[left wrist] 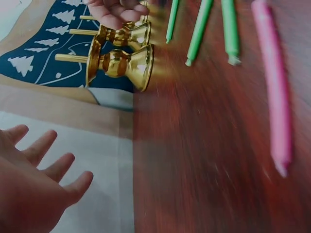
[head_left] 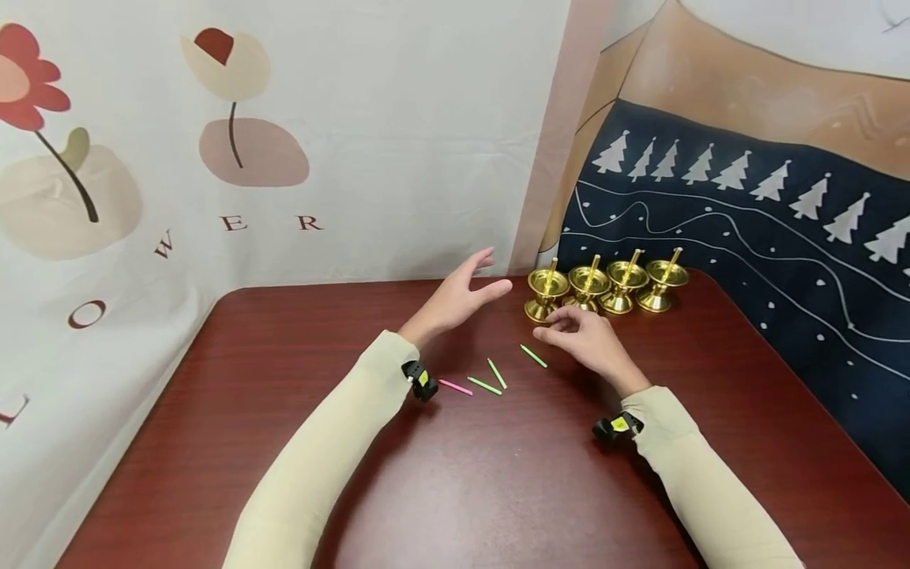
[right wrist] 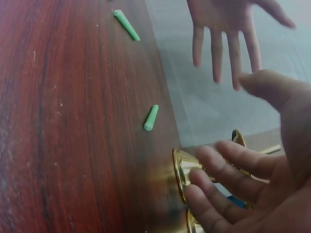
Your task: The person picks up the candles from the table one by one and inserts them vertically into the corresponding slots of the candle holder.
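Observation:
My left hand hovers over the far part of the table with fingers straight and spread, holding nothing. Just in front of a row of several shiny brass candle holders, my right hand has its fingers loosely bent around nothing. It hides parts of the nearer holders' bases. Each holder has a cup with an upright golden stem. Between the hands lies a thin green candle. A second green candle, a third green candle and a pink candle lie to its left.
The dark red wooden table has rounded far corners. Behind it hangs a white cloth with flower prints, and at the right a navy cloth with white trees. The brass holders stand near the far right edge.

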Action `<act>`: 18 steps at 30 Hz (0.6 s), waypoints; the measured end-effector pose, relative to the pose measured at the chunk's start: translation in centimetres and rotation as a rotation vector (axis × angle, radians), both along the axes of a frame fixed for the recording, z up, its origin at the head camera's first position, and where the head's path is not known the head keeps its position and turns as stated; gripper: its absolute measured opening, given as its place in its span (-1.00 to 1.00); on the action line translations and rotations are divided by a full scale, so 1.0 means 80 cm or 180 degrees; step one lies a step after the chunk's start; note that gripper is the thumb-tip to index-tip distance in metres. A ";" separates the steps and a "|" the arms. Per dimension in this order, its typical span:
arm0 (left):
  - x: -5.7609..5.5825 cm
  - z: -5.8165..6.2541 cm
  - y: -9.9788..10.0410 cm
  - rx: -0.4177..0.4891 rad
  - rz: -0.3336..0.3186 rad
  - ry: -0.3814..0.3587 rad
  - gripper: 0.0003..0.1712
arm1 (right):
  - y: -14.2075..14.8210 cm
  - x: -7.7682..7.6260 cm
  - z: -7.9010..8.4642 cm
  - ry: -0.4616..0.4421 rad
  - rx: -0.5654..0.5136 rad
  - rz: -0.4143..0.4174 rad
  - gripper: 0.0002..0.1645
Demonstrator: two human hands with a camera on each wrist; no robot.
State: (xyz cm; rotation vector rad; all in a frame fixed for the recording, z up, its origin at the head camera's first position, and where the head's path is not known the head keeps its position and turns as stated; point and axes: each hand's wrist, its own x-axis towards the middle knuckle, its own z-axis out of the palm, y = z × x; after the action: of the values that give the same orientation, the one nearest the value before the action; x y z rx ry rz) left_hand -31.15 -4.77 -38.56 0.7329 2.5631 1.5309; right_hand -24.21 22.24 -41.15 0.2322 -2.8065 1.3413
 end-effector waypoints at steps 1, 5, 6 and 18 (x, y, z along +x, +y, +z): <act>-0.004 0.000 0.006 0.0024 -0.0035 -0.0037 0.06 | 0.000 0.000 -0.001 -0.0047 0.0020 0.0052 -0.42; -0.018 -0.004 0.029 0.0100 -0.0124 -0.0142 0.03 | -0.003 -0.002 -0.005 -0.0104 0.0093 0.0229 -0.48; -0.021 -0.005 0.035 0.0115 -0.0135 -0.0164 0.03 | -0.004 -0.002 -0.006 -0.0108 0.0108 0.0273 -0.50; -0.050 -0.015 0.098 -0.0149 -0.0177 -0.0204 0.07 | -0.004 -0.006 -0.011 -0.0279 0.0316 0.0477 -0.63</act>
State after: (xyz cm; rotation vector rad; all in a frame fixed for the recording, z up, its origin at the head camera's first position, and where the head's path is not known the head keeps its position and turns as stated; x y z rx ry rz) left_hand -35.12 3.08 -39.73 0.7313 2.5015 1.4488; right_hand -24.72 21.91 -42.02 0.4032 -2.9864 1.2694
